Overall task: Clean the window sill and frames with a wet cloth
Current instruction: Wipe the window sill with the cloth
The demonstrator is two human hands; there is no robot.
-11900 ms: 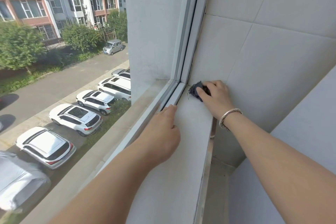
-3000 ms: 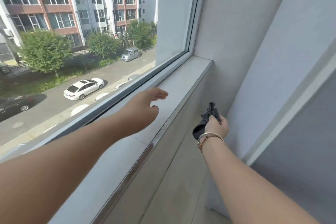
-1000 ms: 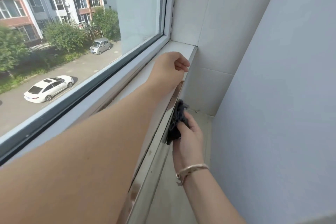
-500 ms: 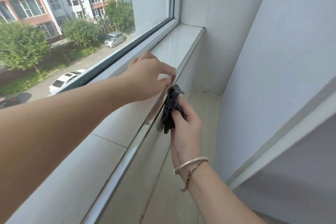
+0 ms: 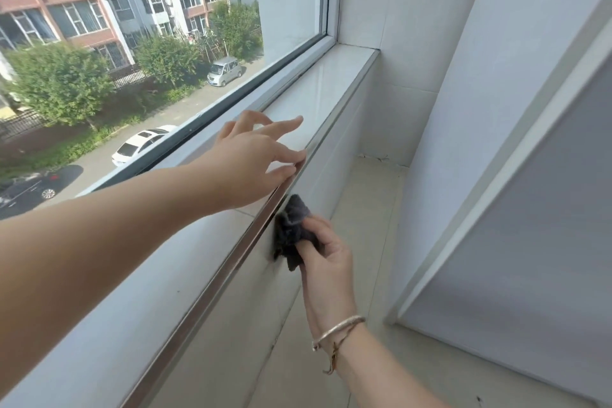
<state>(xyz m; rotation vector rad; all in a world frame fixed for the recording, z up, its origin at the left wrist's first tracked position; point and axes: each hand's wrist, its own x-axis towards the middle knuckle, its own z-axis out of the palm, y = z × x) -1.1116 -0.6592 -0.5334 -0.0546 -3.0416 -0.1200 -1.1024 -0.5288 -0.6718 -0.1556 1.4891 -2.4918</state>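
While the right hand (image 5: 326,250) curls its fingers and thumb round a dark grey, crumpled wet cloth (image 5: 293,231), that bunched rag sits pressed against the shiny metal edge strip (image 5: 231,270) that runs along the front lip of the white tiled window sill (image 5: 318,96). Look at that cloth: charcoal, almost black in its folds, wadded into a soft lump with a rounded peak poking up above the fingertips and a ragged tail hanging just below the thumb. Its left side touches the strip and the pale tiled wall face (image 5: 238,334) directly under it; the outline there is smeared, so I cannot tell how flat it lies.

Up and to the left of that grip, the left hand (image 5: 255,159) is spread, fingers straight and fanned, holding nothing. Its lower fingertips rest right on the sill's front edge, just above the cloth, while the index finger points out over the glossy sill top. The forearm stretches back across the sill toward the camera.

On the wrist below the grip, a thin silver bangle with a brownish cord (image 5: 337,333) hangs loose. Beyond the spread hand, the white window frame (image 5: 291,66) with its dark seal runs to the far corner, where it meets the white tiled side wall (image 5: 397,10). Right of the grip lies a beige tiled floor (image 5: 367,209), and further right a pale grey panel (image 5: 530,242). Through the glass: green trees (image 5: 59,83), a white car (image 5: 142,144), a grey van (image 5: 224,70).
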